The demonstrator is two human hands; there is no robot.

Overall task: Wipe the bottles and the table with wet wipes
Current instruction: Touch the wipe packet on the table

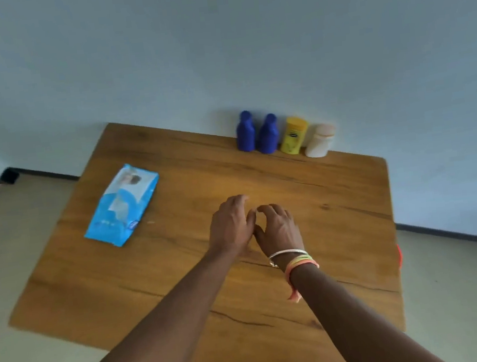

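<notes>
Pale blue-grey wall fills the upper half of the view, meeting a light floor (22, 237) along a dark skirting strip. Against that wall stands a wooden table (125, 300), warm brown with dark grain lines and a few knots.

Four bottles stand upright in a tight row at the table's far edge, close to the wall. From left to right they are a dark blue bottle (245, 133) with a rounded cap, a second blue bottle (268, 135) of the same shape just beside it, a yellow bottle (294, 135) with a wide yellow lid and a printed label, and a squat cream-white bottle (319, 141) with a paler lid. The picture is too blurred to read any label.

On the left part of the table lies the pack of wet wipes (121, 205), flat and slightly askew, bright blue with white panels and a lighter flap on top. It is well apart from the bottles.

Both forearms reach over the middle of the table. The left hand (231, 227) and the right hand (279, 230) sit side by side, touching near the thumbs, fingers loosely curved downward, with nothing seen in either grasp. The right wrist wears bracelets (293, 257), silver and orange-yellow, with a loose end hanging.
</notes>
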